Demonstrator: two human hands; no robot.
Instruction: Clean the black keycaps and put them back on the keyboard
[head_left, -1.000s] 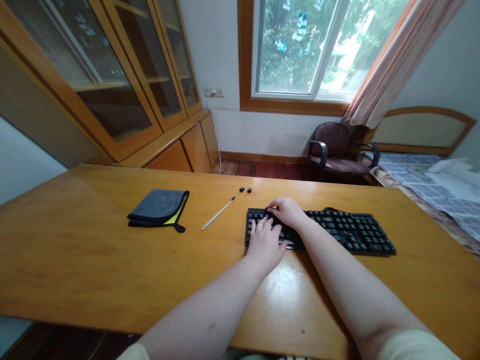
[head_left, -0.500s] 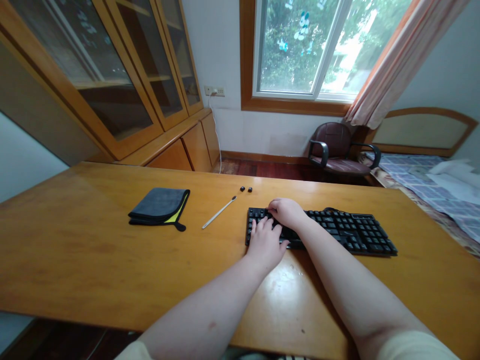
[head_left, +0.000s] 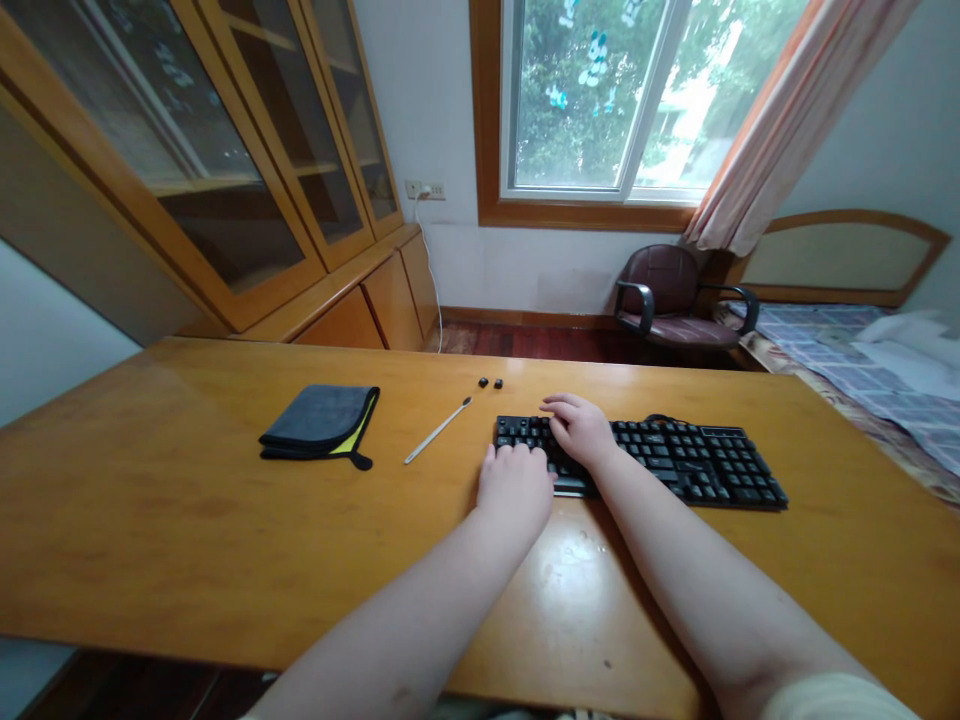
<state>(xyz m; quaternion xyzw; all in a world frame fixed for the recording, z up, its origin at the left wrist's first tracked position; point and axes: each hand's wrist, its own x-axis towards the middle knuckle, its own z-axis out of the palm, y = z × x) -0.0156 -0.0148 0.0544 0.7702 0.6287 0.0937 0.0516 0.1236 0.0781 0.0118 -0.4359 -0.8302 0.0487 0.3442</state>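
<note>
A black keyboard [head_left: 727, 470] lies on the wooden table, its left part beneath my two hands. My left hand [head_left: 516, 485] is at the keyboard's front left edge, fingers bent down over it and closed on that edge; the fingertips are hidden. Over the upper left keys, my right hand [head_left: 581, 428] is open, with its fingers stretched out to the left and nothing visible in them. Two small black keycaps [head_left: 490, 383] lie beyond the keyboard's left end. A thin white toothbrush [head_left: 436, 432] with a dark head rests left of the keyboard.
On the table [head_left: 225, 560], a folded grey cloth [head_left: 322, 415] with black edging and a yellow inside lies farther left. Past the table stand a glass-door cabinet [head_left: 315, 250], a maroon armchair [head_left: 664, 290] and a bed [head_left: 810, 330]. A window [head_left: 585, 130] is behind.
My left hand has drawn back toward the keyboard's front left edge, its spread fingers now curled. My right hand's fingers have lifted and straightened from the upper left keys.
</note>
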